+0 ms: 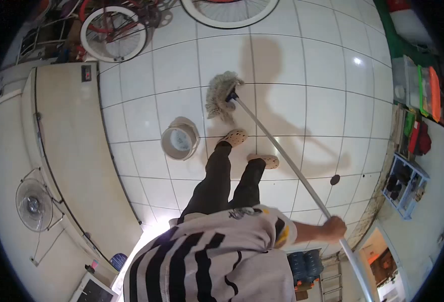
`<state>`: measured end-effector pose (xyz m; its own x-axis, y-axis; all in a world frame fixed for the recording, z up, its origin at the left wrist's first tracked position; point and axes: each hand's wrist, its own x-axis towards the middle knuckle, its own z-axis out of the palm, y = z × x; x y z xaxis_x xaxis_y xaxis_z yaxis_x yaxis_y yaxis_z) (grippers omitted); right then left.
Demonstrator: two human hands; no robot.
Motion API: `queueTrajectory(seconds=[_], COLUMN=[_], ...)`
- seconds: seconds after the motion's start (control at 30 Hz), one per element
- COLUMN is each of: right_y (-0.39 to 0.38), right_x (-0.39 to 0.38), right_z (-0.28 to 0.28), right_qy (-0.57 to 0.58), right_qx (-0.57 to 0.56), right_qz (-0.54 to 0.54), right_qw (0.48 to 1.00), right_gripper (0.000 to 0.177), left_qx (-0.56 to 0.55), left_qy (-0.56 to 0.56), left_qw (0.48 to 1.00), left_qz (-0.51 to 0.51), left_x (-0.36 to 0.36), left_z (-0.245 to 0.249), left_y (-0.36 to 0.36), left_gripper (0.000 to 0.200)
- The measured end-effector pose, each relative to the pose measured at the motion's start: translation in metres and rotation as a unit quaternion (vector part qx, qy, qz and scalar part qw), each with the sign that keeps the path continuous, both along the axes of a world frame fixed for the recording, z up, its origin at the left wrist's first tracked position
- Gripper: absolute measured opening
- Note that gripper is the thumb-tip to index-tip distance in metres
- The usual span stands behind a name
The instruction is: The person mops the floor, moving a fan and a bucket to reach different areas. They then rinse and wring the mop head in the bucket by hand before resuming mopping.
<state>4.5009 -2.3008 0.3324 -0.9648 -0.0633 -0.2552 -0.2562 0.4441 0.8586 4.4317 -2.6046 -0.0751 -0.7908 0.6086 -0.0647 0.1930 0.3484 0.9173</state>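
My right hand (334, 229) is closed around the pale metal handle (292, 163) of a mop, with the arm held out to the side. The handle slants down across the floor to a grey string mop head (222, 93), which lies spread on the white tiles beyond my feet. A beige bucket (194, 146) stands left of my feet, with bubbly, whitish liquid inside. It is apart from the mop head. My left hand is out of view, and my striped shirt fills the lower middle.
Bicycle wheels (227, 24) stand along the far edge. A tall beige cabinet (71, 151) and a fan (33, 205) are at left. On the right are plastic boxes (423, 93), a blue rack (405, 183) and a dark round spot (335, 179) on the tiled floor (327, 110).
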Motion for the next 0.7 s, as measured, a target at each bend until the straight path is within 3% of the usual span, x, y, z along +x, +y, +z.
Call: queueTrajectory(seconds=[0.03,0.1,0.13,0.17,0.2,0.23,0.27,0.3,0.33,0.4,0.43,0.5,0.53,0.6,0.63,0.67,0.7], right_y=[0.011,-0.024,-0.065,-0.086,-0.107,-0.228,-0.286,-0.350,-0.394,-0.513,-0.564,-0.584,-0.593,-0.533,-0.502,-0.450,-0.396], right_x=[-0.020,-0.073,-0.102,-0.108,-0.114,-0.131,-0.134,-0.136,-0.126,-0.111,-0.105,-0.110,-0.112,-0.135,-0.147,-0.155,-0.162], right_z=[-0.020,-0.107,-0.152,-0.205,-0.259,-0.281,-0.317,-0.341,-0.376,-0.388,-0.378,-0.368,-0.362,-0.354,-0.327,-0.306,-0.272], right_qy=[-0.037,0.043,0.045,0.012,-0.015,-0.051,-0.101,-0.175,-0.266,-0.377,-0.402,-0.387,-0.377,-0.353,-0.318,-0.301,-0.282], right_qx=[-0.068,-0.203,-0.206,-0.287,-0.363,-0.492,-0.478,-0.549,-0.507,-0.545,-0.556,-0.555,-0.554,-0.567,-0.573,-0.532,-0.537], right_qz=[0.074,0.085,-0.098,-0.143,-0.191,-0.231,-0.124,-0.224,-0.196,-0.084,-0.118,-0.103,-0.092,-0.112,-0.188,-0.206,-0.163], right_qw=[0.994,0.974,0.973,0.947,0.912,0.838,0.863,0.786,0.796,0.744,0.718,0.729,0.737,0.736,0.731,0.765,0.778], right_gripper=[0.043,0.045,0.041,0.039,0.038,0.033,0.029,0.029,0.030,0.035,0.034,0.035,0.035,0.030,0.030,0.030,0.029], left_qx=[-0.035,-0.092,-0.117,-0.140,-0.083,-0.205,-0.326,-0.391,-0.459,-0.597,-0.649,-0.701,-0.670,-0.592,-0.550,-0.480,-0.389], left_qy=[-0.001,-0.012,-0.019,-0.022,0.008,0.046,0.072,0.059,0.031,-0.062,-0.121,-0.196,-0.143,-0.039,0.016,0.023,0.004], left_qw=[0.999,0.995,0.991,0.983,0.987,0.963,0.923,0.897,0.863,0.761,0.705,0.634,0.685,0.773,0.808,0.852,0.894], left_qz=[-0.001,0.030,0.067,0.114,0.139,0.171,0.194,0.197,0.211,0.248,0.260,0.263,0.248,0.225,0.211,0.207,0.220], left_x=[-0.012,-0.028,-0.030,-0.029,-0.027,-0.015,-0.003,0.010,0.029,0.058,0.066,0.068,0.070,0.065,0.055,0.041,0.024], left_z=[-0.020,-0.081,-0.123,-0.162,-0.195,-0.225,-0.253,-0.277,-0.286,-0.276,-0.261,-0.244,-0.246,-0.258,-0.258,-0.255,-0.235], left_y=[-0.015,-0.064,-0.101,-0.145,-0.210,-0.271,-0.331,-0.402,-0.480,-0.609,-0.651,-0.679,-0.673,-0.603,-0.563,-0.502,-0.431], left_gripper=[0.008,0.010,0.012,0.014,0.017,0.018,0.019,0.022,0.027,0.041,0.048,0.063,0.046,0.019,0.021,0.018,0.015])
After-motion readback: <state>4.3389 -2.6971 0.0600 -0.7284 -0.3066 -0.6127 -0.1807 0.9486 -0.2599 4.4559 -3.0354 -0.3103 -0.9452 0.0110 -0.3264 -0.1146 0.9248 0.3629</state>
